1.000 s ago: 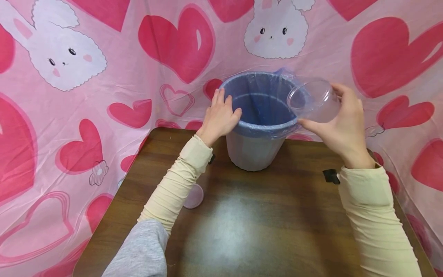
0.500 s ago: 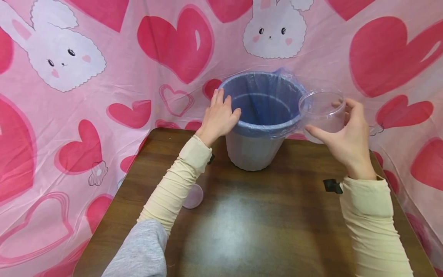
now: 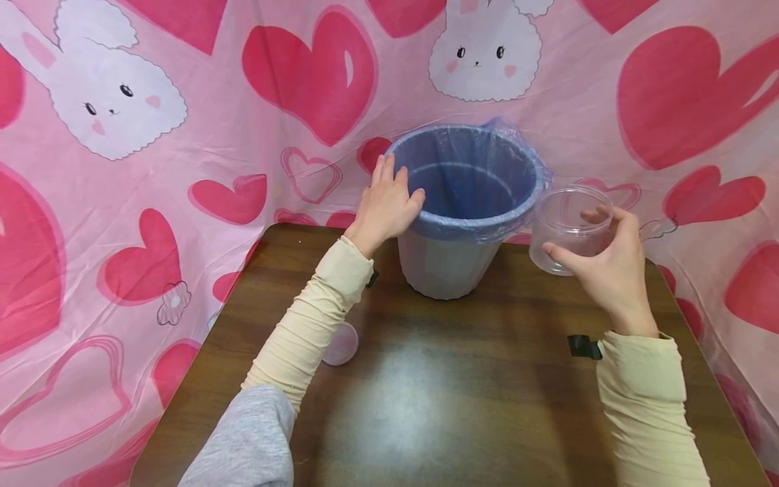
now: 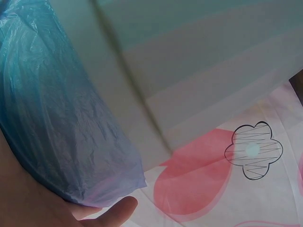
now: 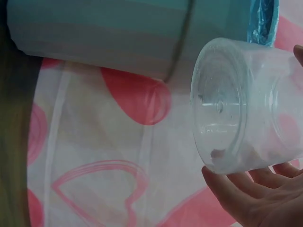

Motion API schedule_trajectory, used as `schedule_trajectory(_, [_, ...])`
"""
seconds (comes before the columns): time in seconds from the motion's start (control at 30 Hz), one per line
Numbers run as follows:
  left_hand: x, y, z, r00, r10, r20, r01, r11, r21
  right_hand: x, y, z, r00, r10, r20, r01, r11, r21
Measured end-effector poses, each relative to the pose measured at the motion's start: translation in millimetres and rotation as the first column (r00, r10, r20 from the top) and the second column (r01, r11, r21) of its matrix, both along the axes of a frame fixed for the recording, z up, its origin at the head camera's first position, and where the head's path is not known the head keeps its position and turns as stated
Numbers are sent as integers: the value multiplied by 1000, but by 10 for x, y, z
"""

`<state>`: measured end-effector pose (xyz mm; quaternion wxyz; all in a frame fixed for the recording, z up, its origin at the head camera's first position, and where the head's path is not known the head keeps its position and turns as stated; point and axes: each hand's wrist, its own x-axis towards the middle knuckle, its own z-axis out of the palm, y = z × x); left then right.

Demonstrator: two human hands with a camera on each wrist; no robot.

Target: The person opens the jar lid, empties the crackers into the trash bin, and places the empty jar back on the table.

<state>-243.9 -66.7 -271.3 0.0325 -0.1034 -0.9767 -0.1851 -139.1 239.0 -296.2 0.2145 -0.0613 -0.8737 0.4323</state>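
Note:
In the head view, a pale trash bin (image 3: 449, 267) lined with a blue plastic bag (image 3: 511, 226) stands at the back of the table. My left hand (image 3: 388, 206) rests on the bin's left rim with its fingers extended. The left wrist view shows that hand (image 4: 42, 201) against the bag's folded-over edge (image 4: 71, 123). Right of the bin, my right hand (image 3: 611, 267) holds a clear plastic jar (image 3: 566, 237) between thumb and fingers. The jar is upright, its mouth without a lid, just below rim height. In the right wrist view the jar's base (image 5: 220, 104) looks bare and see-through.
A round pinkish lid (image 3: 342, 345) lies on the brown wooden table (image 3: 450, 392), partly behind my left forearm. A pink cloth (image 3: 219, 101) printed with hearts and rabbits hangs behind and around the table's sides.
My right hand has turned the jar from tipped toward the bin's opening to upright, and moved it down and slightly right. My left hand has stayed on the rim.

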Motion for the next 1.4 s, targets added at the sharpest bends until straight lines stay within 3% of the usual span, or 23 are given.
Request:
schedule_trajectory(0.87, [-3, -14, -3, 1000, 6, 12, -6, 1000, 15, 248, -158, -473, 984, 131, 122, -130, 991, -19])
schedule_trajectory(1.4, [-3, -4, 1, 1000, -2, 8, 2, 1000, 7, 273, -362, -771, 964, 210, 161, -207, 978, -40])
